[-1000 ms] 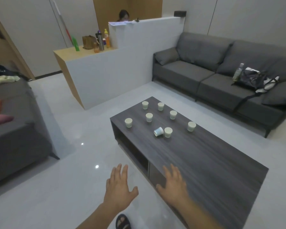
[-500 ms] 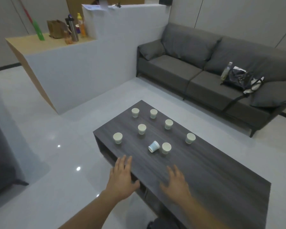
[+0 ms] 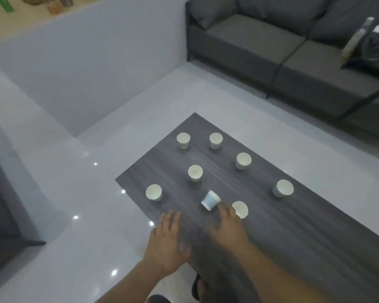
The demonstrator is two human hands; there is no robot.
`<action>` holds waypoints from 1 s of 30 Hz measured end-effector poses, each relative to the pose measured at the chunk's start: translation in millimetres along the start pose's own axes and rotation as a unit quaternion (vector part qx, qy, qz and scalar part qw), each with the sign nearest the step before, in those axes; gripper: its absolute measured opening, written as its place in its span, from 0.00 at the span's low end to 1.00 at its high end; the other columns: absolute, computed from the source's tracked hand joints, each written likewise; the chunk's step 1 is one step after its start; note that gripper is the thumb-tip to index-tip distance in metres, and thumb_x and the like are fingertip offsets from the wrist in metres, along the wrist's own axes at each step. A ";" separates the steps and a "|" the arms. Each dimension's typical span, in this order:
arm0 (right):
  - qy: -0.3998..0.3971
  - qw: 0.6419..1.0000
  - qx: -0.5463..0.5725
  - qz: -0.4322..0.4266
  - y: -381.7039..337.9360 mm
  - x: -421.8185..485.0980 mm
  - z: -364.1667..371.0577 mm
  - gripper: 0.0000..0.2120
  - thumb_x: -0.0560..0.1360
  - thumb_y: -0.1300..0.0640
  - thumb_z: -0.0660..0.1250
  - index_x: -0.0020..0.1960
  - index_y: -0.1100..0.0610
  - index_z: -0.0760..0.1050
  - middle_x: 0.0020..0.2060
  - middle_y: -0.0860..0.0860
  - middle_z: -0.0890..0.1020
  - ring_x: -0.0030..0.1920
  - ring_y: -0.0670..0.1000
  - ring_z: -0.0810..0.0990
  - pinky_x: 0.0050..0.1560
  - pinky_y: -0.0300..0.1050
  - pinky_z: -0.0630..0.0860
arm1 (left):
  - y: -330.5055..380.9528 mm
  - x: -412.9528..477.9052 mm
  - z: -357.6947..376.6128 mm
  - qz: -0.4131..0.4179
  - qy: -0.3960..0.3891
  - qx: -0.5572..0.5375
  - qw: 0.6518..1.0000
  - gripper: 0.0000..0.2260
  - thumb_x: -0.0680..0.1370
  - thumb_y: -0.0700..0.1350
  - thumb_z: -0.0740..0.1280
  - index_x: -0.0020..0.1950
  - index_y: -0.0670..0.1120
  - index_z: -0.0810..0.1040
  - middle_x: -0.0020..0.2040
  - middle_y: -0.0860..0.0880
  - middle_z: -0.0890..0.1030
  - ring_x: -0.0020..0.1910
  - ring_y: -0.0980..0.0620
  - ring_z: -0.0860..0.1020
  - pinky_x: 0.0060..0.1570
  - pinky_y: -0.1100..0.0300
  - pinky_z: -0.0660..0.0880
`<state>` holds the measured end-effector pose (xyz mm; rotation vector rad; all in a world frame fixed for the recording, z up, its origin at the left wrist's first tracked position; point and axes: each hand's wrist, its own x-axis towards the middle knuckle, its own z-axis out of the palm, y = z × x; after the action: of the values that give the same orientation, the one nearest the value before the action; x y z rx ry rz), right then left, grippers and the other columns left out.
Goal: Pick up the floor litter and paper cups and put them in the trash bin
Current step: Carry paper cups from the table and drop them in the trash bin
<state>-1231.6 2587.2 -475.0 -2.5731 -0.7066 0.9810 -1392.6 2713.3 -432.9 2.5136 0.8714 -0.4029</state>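
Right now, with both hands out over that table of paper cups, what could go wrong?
The right hand is spread beside the tipped cup, which lies on its side; a nudge might roll it across the table and off the edge. The upright cup next to that hand could be knocked over by a careless reach, and I cannot tell whether it holds liquid.

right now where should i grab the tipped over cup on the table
I would take the tipped cup across its blue side wall, from above, using the right hand, which is nearest. It lies on its side, so the wall faces up.
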 end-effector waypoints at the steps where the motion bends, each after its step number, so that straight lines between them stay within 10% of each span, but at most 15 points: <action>1: -0.003 1.000 0.010 0.007 0.2 18.8 0.2 0.36 0.76 0.44 0.64 0.78 0.52 0.52 0.77 0.53 0.53 0.75 0.57 0.58 0.72 0.49 0.62 | 1.8 13.1 3.1 -0.002 -0.003 -0.004 1.000 0.43 0.72 0.64 0.61 0.78 0.52 0.43 0.78 0.52 0.45 0.77 0.50 0.45 0.74 0.52 0.52; 16: 0.017 0.990 0.064 0.126 17.1 255.1 80.0 0.28 0.76 0.42 0.63 0.68 0.59 0.68 0.65 0.59 0.66 0.62 0.63 0.73 0.62 0.50 0.69 | -39.2 171.7 133.4 -0.024 -0.058 -0.134 0.989 0.43 0.72 0.62 0.66 0.78 0.53 0.45 0.77 0.54 0.53 0.75 0.55 0.51 0.72 0.60 0.52; 25: -0.007 0.968 0.252 -0.003 12.5 184.4 85.6 0.35 0.70 0.50 0.72 0.74 0.45 0.62 0.66 0.44 0.65 0.57 0.37 0.73 0.51 0.24 0.65 | -30.1 188.4 131.6 -0.056 -0.097 -0.311 0.944 0.46 0.68 0.55 0.75 0.78 0.48 0.52 0.72 0.52 0.67 0.71 0.54 0.65 0.68 0.60 0.64; 30: -0.011 0.947 0.317 -0.043 14.0 143.5 80.0 0.34 0.67 0.43 0.69 0.70 0.35 0.62 0.66 0.37 0.66 0.63 0.34 0.70 0.59 0.29 0.70 | -15.8 190.0 121.9 -0.055 -0.123 -0.384 0.914 0.37 0.64 0.58 0.70 0.71 0.57 0.63 0.63 0.60 0.74 0.62 0.61 0.73 0.62 0.59 0.72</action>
<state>-1188.8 2661.1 -616.1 -1.9567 -0.4093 1.0074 -1273.9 2760.3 -619.7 1.6583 0.8556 -0.3179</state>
